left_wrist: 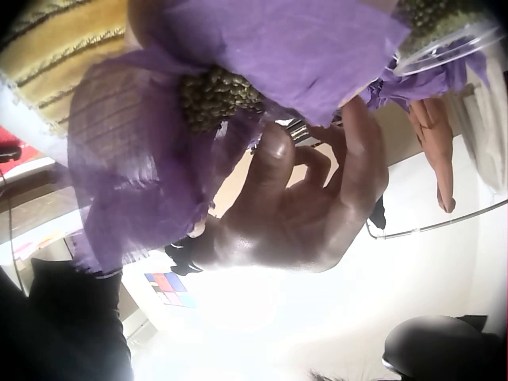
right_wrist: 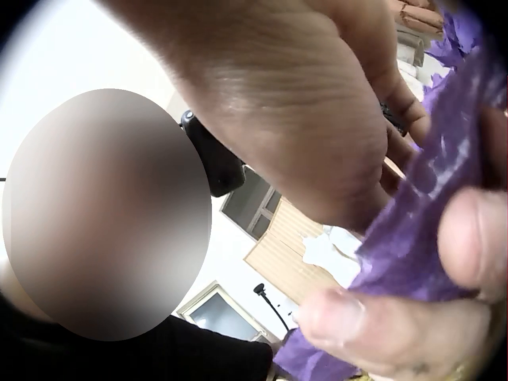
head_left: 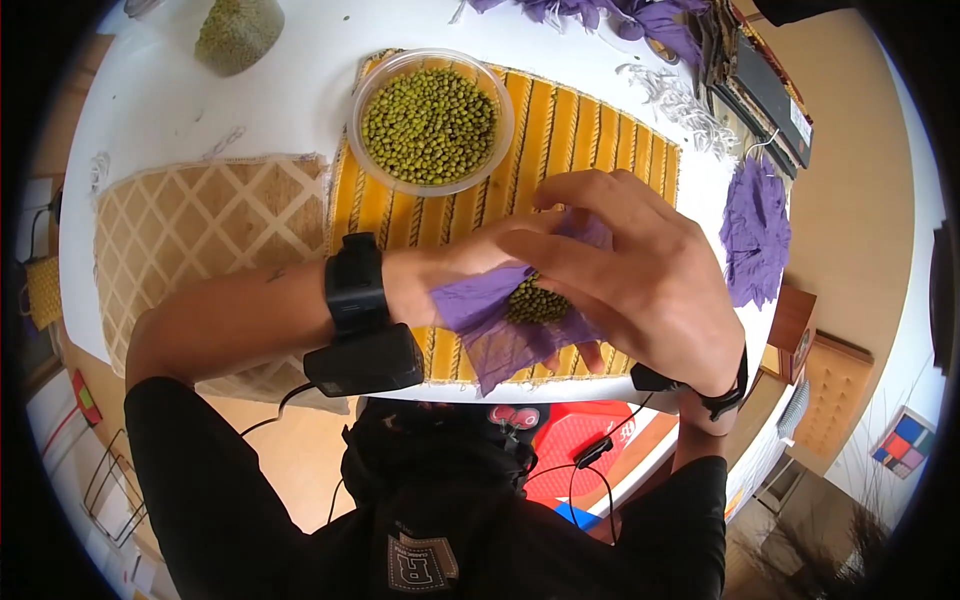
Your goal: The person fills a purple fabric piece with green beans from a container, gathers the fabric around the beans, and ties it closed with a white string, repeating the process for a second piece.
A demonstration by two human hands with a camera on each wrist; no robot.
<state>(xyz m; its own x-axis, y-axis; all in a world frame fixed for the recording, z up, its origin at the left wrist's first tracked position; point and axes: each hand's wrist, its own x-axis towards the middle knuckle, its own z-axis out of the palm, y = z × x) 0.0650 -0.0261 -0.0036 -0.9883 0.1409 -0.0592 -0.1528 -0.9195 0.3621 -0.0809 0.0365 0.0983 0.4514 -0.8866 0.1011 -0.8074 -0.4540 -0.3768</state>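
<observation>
A sheer purple cloth (head_left: pixel 480 311) with a small heap of green mung beans (head_left: pixel 538 300) lies across my left hand (right_wrist: pixel 397 329). The fingers of that hand curve round the cloth from beneath, their tips showing past its near edge, while its palm is covered. Over the heap arches my right hand (head_left: pixel 655 270), thumb and forefinger spread apart. In the left wrist view the right thumb (left_wrist: pixel 274 155) stands close beside the beans, and a finger reaches the cloth's edge. Just beyond the hands is a clear round tub (head_left: pixel 505 130) full of mung beans.
A yellow striped mat (head_left: pixel 610 130) lies under the tub and hands, with a brown lattice-patterned cloth (head_left: pixel 215 215) to its left. Another container of beans (head_left: pixel 238 35) stands at the far left. Purple scraps (head_left: pixel 755 230) and dark stacked books (head_left: pixel 760 95) lie at the right.
</observation>
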